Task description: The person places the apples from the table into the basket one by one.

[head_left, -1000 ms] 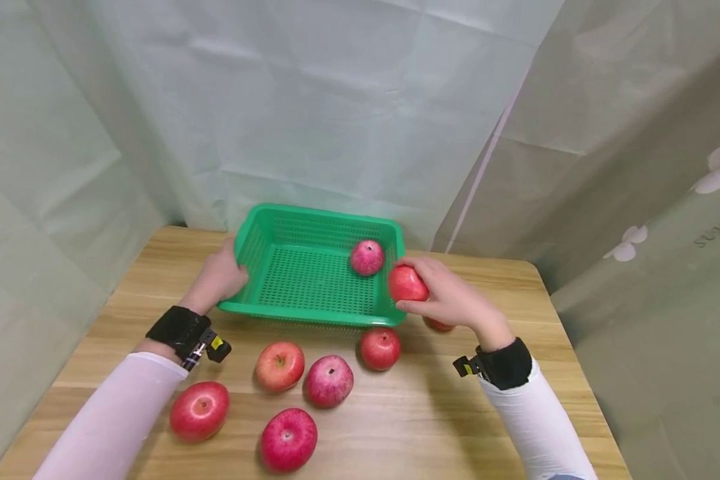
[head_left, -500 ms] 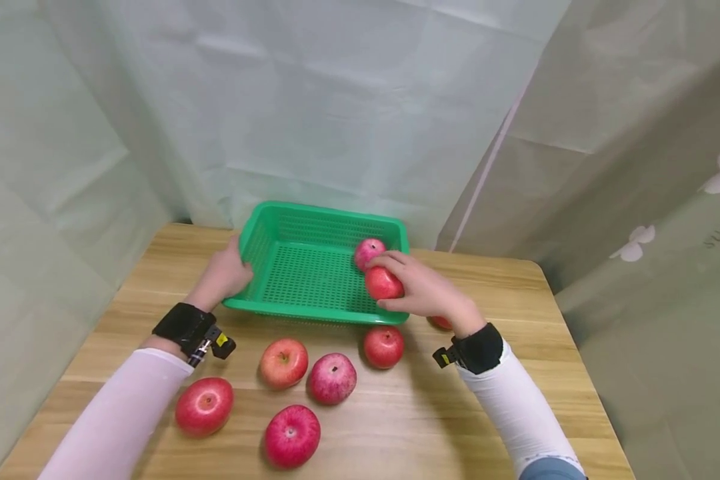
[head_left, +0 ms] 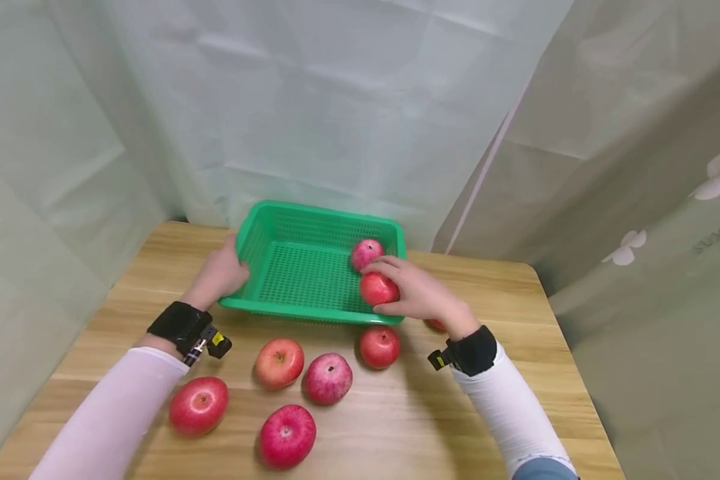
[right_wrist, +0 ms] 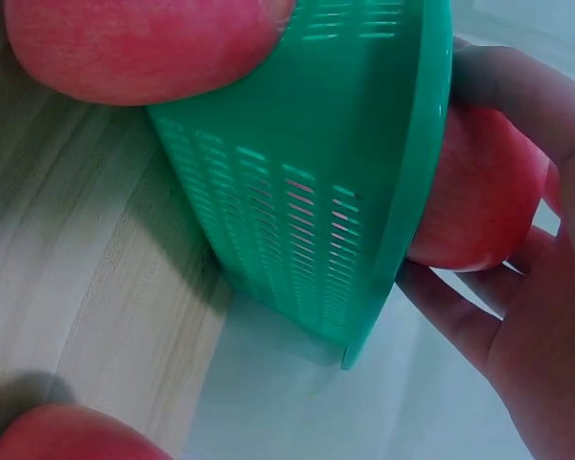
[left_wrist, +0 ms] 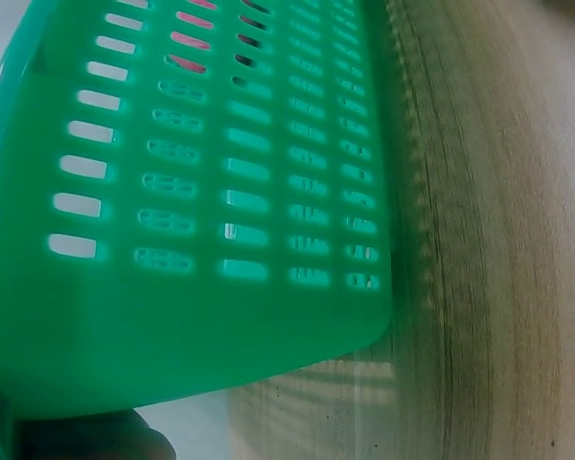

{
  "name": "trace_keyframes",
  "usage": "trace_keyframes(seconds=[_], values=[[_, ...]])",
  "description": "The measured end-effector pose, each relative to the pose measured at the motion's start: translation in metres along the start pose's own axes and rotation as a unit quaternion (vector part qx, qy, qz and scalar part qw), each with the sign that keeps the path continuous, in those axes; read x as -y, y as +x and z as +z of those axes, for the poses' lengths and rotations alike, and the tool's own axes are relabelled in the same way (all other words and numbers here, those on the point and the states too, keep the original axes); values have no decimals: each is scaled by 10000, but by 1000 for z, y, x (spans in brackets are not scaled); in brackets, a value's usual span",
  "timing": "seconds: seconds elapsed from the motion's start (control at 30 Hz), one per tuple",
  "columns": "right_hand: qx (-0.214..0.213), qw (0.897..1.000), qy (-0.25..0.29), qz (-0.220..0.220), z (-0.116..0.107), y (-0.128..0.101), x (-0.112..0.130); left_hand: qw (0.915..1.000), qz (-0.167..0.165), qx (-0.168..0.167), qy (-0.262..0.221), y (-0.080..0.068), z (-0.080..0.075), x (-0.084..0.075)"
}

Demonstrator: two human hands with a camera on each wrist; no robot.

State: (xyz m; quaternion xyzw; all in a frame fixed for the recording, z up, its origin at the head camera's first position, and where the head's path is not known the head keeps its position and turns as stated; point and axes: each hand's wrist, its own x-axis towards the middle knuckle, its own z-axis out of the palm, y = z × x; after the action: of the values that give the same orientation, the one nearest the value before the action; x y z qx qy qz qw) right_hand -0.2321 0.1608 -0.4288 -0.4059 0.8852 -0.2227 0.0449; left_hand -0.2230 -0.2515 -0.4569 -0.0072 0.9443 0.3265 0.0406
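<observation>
A green slotted plastic basket (head_left: 303, 313) stands at the back of the table. My left hand (head_left: 219, 275) grips its left end at the rim; in the left wrist view the basket wall (left_wrist: 192, 326) hides most of that hand. With curled fingers my right hand (head_left: 417, 293) holds a red apple (head_left: 378, 289) inside the basket's right end, just within the rim. In the right wrist view thumb and fingers wrap round this apple (right_wrist: 484, 192), part of it hidden behind the rim. Beyond it a pinkish apple (head_left: 367, 253) lies in the basket's back right corner.
In front of the basket several apples lie on the wooden table (head_left: 396, 427): a red one (head_left: 379, 347), an orange-red one (head_left: 279, 363), a pink one (head_left: 328, 379), a dark red one (head_left: 287, 437) and another at left (head_left: 199, 406). One more apple (head_left: 437, 325) is half hidden under the right wrist.
My right hand has carried its apple left over the right rim and into the basket. The left hand keeps its grip on the basket's left end.
</observation>
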Motion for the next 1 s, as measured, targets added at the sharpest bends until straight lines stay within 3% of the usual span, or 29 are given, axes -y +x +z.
trace_keyframes(seconds=[0.63,1.0], values=[[362,9987,-309,-194,0,21,6,10000,-22,-35,18,5,-5,8],[661,9952,-644,-319,11,37,7,9999,-31,-91,53,-5,-9,14]])
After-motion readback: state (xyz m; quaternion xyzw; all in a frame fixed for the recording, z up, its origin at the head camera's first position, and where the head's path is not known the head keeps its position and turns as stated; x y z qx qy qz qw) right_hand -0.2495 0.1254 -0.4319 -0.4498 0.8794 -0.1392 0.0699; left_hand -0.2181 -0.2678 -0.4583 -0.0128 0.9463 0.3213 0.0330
